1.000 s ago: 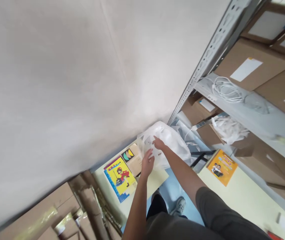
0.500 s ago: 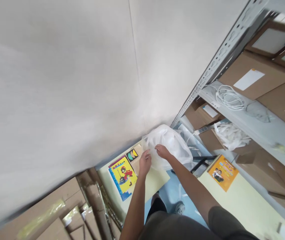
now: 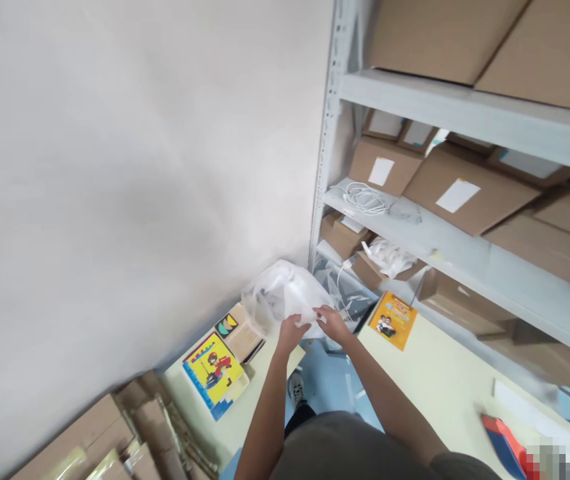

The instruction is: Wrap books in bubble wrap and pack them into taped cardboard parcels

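- Left hand (image 3: 293, 332) and right hand (image 3: 333, 324) were both at the near edge of the plastic bag (image 3: 301, 297), just beside each other.
- Left fingers were bent, thumb toward the right hand; right fingers were partly curled, index toward the bag. Couldn't tell if either had film pinched.
- Judgement: thin film like that wanted one layer between thumb and index on each side, then a gentle spread. Hard pulling risked a tear.
- Bag sat past the end of the gap between the two surfaces, near the wall (image 3: 165, 167). White, puffed, semi-clear; contents not readable, support underneath hidden.
- Left surface (image 3: 192, 410) carried a yellow book (image 3: 217, 370) and a beige one (image 3: 245, 331), the latter right by the bag's left side. Film sweeping that way could have dragged it; better to work toward the body.
- Right surface (image 3: 439, 363) had an orange book (image 3: 393, 321) at its far corner, clear of the hands.
- White cord (image 3: 339, 280) hung just right of the bag by the shelving (image 3: 509, 270). Snag risk, I'd say; right elbow best kept low.
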`<state>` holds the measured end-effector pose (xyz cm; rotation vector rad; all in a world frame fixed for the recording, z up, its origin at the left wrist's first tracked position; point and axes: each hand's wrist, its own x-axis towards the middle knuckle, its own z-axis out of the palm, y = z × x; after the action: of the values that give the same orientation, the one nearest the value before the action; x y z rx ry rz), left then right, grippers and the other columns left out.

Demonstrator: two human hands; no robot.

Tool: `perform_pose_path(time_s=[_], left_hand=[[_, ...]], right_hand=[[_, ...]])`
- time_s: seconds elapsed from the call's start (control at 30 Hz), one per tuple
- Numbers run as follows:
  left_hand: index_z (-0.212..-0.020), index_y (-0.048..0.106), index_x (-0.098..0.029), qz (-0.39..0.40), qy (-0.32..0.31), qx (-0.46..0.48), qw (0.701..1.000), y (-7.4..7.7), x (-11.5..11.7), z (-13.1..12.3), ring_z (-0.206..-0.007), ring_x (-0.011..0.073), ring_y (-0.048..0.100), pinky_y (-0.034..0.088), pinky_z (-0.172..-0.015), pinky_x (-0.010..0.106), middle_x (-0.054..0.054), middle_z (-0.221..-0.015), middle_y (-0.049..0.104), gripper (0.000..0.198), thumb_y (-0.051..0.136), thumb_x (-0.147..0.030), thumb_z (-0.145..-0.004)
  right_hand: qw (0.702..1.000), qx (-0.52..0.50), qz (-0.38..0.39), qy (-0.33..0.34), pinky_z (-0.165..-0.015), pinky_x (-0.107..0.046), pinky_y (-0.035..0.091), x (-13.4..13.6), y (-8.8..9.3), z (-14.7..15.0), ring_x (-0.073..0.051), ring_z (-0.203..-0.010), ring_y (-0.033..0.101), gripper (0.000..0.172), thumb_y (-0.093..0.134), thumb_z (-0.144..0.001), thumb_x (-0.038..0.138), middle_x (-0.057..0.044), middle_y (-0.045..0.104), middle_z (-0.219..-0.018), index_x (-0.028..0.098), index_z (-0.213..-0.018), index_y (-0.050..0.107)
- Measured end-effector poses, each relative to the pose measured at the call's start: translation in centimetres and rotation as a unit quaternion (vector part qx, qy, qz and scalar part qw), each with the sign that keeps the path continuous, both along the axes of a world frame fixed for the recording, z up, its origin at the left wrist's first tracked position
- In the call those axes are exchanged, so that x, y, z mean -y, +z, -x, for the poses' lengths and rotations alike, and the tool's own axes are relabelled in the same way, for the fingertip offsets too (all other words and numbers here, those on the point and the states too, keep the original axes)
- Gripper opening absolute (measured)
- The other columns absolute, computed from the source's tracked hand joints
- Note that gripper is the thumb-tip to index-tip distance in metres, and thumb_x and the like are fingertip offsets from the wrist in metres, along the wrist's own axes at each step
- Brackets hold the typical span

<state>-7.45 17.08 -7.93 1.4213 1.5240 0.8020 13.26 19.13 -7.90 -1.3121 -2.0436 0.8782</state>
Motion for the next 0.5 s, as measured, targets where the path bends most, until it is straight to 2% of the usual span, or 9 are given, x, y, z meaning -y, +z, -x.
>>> perform_pose_path(time_s=[0.1,0.17,0.23,0.4,0.5], left_hand=[[-0.078,0.073,-0.021,-0.034,-0.001,-0.019,0.999,1.1,2.1,-4.0,-0.083,0.0243,0.073,0.057,-0.086,0.037,0.005,-0.081,0.077,0.022,0.075,-0.042,-0.084],[-0.084,0.075,-0.022,-0.048,0.002,-0.017,0.999,1.9,3.5,-5.9,-0.086,0.0252,0.074,0.057,-0.087,0.038,0.006,-0.085,0.078,0.023,0.07,-0.044,-0.088],[-0.092,0.076,-0.023,-0.056,0.004,-0.009,0.998,2.6,4.6,-7.4,-0.091,0.0267,0.074,0.058,-0.088,0.04,0.007,-0.093,0.08,0.023,0.067,-0.044,-0.091],[-0.094,0.076,-0.025,-0.066,0.004,0.018,0.998,4.5,6.3,-8.6,-0.091,0.0253,0.074,0.059,-0.089,0.039,0.005,-0.093,0.08,0.024,0.063,-0.045,-0.092],[-0.094,0.077,-0.024,-0.072,0.035,0.025,0.996,4.9,6.7,-7.7,-0.089,0.0241,0.074,0.058,-0.088,0.037,0.004,-0.091,0.08,0.025,0.062,-0.045,-0.091]], right_hand=[[0.999,-0.003,-0.001,-0.033,-0.1,-0.042,0.057,1.4,0.8,-4.0,-0.024,-0.099,0.071,0.058,0.062,-0.082,0.004,-0.006,0.075,-0.101,0.026,-0.135,0.072],[0.999,-0.002,-0.006,-0.047,-0.101,-0.042,0.056,2.3,1.1,-6.1,-0.024,-0.101,0.071,0.058,0.062,-0.083,0.003,-0.007,0.075,-0.104,0.025,-0.136,0.072],[0.998,0.007,-0.013,-0.055,-0.101,-0.042,0.056,3.3,1.4,-7.8,-0.025,-0.104,0.071,0.051,0.064,-0.083,0.004,-0.008,0.075,-0.106,0.024,-0.129,0.076],[0.997,0.034,-0.031,-0.06,-0.1,-0.044,0.056,5.5,2.1,-10.7,-0.028,-0.106,0.069,0.018,0.072,-0.085,0.012,-0.009,0.076,-0.102,0.024,-0.095,0.083],[0.997,0.032,-0.046,-0.045,-0.107,-0.048,0.052,5.8,2.3,-10.7,-0.03,-0.12,0.067,0.009,0.076,-0.084,0.016,-0.01,0.077,-0.117,0.024,-0.085,0.08]])
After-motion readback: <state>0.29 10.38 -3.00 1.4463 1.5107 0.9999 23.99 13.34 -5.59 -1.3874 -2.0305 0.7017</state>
